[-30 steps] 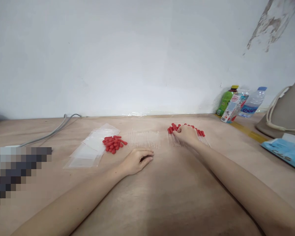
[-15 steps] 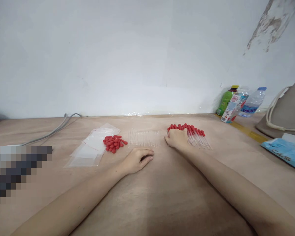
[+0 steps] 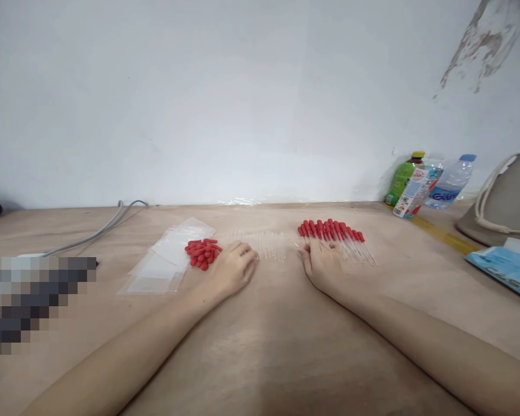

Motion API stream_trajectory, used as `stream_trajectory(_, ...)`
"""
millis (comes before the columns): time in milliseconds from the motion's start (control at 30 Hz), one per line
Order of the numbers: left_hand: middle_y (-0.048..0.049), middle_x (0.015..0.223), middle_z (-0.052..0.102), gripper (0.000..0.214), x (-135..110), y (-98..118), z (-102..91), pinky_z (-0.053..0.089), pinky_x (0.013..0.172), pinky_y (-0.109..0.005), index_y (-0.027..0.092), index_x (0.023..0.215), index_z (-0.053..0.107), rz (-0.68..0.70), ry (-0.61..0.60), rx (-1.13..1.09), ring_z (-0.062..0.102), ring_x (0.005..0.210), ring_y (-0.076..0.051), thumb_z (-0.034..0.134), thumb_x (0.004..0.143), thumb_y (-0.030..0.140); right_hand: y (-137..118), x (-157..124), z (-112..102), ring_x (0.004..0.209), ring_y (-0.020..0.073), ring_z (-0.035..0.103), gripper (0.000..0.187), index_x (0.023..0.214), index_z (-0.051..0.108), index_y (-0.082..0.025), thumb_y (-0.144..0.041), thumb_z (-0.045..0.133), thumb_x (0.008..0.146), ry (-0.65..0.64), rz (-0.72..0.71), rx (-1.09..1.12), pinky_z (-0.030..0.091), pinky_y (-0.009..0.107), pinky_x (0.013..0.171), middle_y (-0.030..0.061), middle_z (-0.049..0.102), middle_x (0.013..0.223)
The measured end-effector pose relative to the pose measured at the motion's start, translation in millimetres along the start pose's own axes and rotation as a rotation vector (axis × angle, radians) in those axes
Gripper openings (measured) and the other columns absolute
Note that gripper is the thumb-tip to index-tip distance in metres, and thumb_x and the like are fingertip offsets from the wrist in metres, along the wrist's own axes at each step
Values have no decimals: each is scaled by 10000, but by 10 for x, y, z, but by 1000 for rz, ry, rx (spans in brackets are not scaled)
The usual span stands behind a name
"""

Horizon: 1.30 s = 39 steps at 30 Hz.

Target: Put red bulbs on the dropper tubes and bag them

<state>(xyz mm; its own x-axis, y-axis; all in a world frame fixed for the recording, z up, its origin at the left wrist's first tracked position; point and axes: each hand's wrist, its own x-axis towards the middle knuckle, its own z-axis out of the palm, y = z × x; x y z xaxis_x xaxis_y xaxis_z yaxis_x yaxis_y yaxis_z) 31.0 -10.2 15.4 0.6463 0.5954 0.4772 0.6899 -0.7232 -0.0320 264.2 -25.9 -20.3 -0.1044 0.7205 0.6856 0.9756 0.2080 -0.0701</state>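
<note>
My left hand [image 3: 233, 267] rests on the wooden table [image 3: 277, 346] with its fingers curled at the left end of a row of clear thin tubes [image 3: 271, 242]. What its fingers hold, if anything, is hidden. A small heap of red rubber caps [image 3: 203, 253] lies just left of it. My right hand [image 3: 323, 264] lies palm down with its fingers stretched onto the near tips of a row of red-capped droppers [image 3: 338, 234].
A stack of clear plastic bags [image 3: 164, 260] lies left of the red caps. A grey cable [image 3: 95, 231] runs along the back left. Bottles [image 3: 420, 182], a beige bag [image 3: 507, 196] and a blue packet [image 3: 502, 266] sit at the right.
My left hand has moved forward and left, from the bare table to the clear tubes, and curled its fingers. My right hand has slid back off the dropper caps to their tips and flattened.
</note>
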Motion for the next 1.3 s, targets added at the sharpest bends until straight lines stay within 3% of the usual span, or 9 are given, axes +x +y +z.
stream_trajectory(100, -102, 839, 559, 208, 47, -206, -115, 387, 710, -362, 142, 793, 618, -119, -48, 245, 489, 833, -235, 419, 746, 104, 39, -99, -61, 601, 144, 495, 248, 713, 492, -158, -297, 352, 863, 18, -56, 59, 213, 318, 726, 22, 592, 647)
stream_trajectory(233, -108, 835, 557, 198, 52, -380, -192, 373, 690, -356, 136, 693, 613, -232, -206, 342, 485, 824, -240, 421, 697, 89, 43, -109, -110, 619, 141, 509, 220, 727, 495, -166, -280, 364, 862, -49, -94, 123, 211, 307, 730, 11, 603, 662)
stream_trajectory(367, -116, 815, 558, 191, 30, -401, -179, 368, 679, -348, 127, 658, 592, -248, -294, 391, 489, 805, -237, 411, 677, 67, 27, -75, -129, 628, 136, 518, 183, 736, 480, -168, -257, 377, 859, -86, -106, 169, 210, 311, 748, 0, 603, 677)
stream_trajectory(533, -113, 760, 547, 159, 41, -414, -168, 372, 664, -342, 124, 672, 557, -222, -276, 385, 497, 772, -239, 407, 693, 73, 12, -61, -147, 620, 135, 520, 168, 728, 476, -170, -243, 387, 849, -97, -108, 181, 214, 319, 746, 0, 603, 673)
stream_trajectory(667, -85, 757, 534, 119, 74, -356, -196, 386, 654, -314, 130, 743, 519, -205, -109, 221, 502, 734, -209, 405, 729, 101, 21, -64, -132, 633, 133, 531, 148, 731, 491, -173, -238, 415, 839, -105, -117, 215, 224, 325, 764, -5, 612, 685)
stream_trajectory(833, -26, 804, 557, 157, 75, -36, -175, 406, 659, -263, 165, 912, 492, -183, 94, -247, 521, 707, -142, 386, 798, 147, 54, -78, -87, 711, 152, 546, 176, 940, 536, -174, -223, 393, 848, -48, -183, 241, 249, 329, 765, 47, 635, 839)
stream_trajectory(1000, -29, 856, 572, 145, -10, 221, 0, 431, 655, -244, 171, 845, 543, -214, 54, -583, 533, 773, -137, 411, 788, 152, 34, -72, -86, 722, 148, 532, 210, 938, 580, -195, -207, 389, 852, -66, -224, 264, 260, 321, 757, 38, 617, 798)
stream_trajectory(1167, -26, 774, 554, 90, -45, 207, 194, 439, 623, -246, 158, 766, 502, -301, 68, -758, 533, 693, -129, 517, 758, 246, -107, -58, -88, 706, 134, 532, 169, 870, 581, -184, -211, 419, 833, -70, -235, 374, 265, 319, 767, 33, 619, 806)
stream_trajectory(1300, -7, 737, 551, 120, -35, 163, 225, 428, 604, -237, 165, 778, 487, -341, 99, -797, 530, 665, -121, 511, 779, 282, -203, -47, -87, 677, 124, 530, 163, 858, 582, -184, -223, 427, 829, -74, -242, 410, 264, 320, 773, 28, 624, 801)
